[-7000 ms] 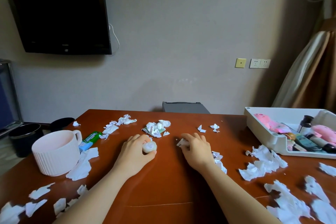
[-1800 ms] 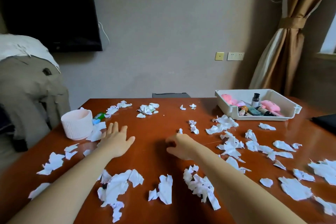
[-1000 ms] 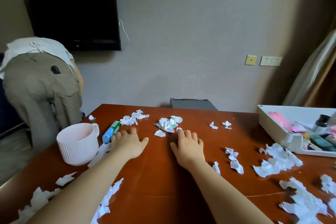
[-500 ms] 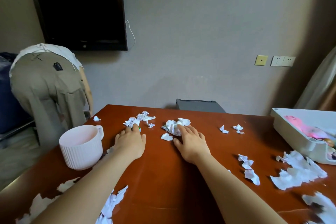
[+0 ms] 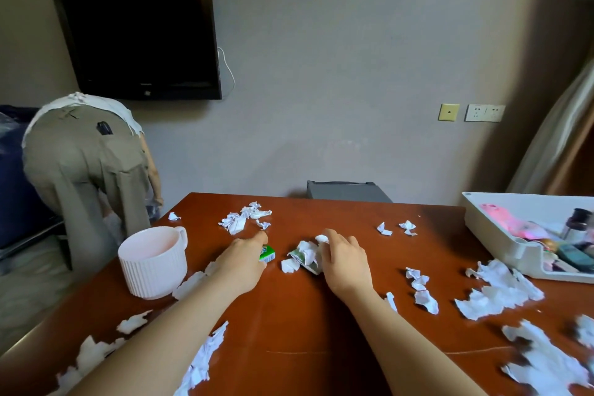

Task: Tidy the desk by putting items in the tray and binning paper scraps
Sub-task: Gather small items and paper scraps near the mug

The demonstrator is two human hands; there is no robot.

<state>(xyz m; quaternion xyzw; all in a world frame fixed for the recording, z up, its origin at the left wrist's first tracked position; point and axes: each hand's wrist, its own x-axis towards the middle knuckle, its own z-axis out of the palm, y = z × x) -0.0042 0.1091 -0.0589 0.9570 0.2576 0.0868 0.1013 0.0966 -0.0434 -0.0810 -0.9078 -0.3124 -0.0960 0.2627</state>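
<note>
On the brown desk [image 5: 289,325], left hand [image 5: 244,262] over green tube [image 5: 267,256], grip unclear, label unreadable, right hand [image 5: 345,262] pinching paper scraps [image 5: 307,255]

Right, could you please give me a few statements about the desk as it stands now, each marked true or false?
1. The pink mug stands upright on the table, to the left of the left hand. True.
2. The white tray is empty. False: it holds pink things and a dark bottle, among others.
3. The right hand touches a clump of crumpled paper. True.
4. The green item lies inside the mug. False: it lies on the table, partly under the left hand.
5. There are no loose paper scraps on the table. False: many scraps lie across it.
</note>
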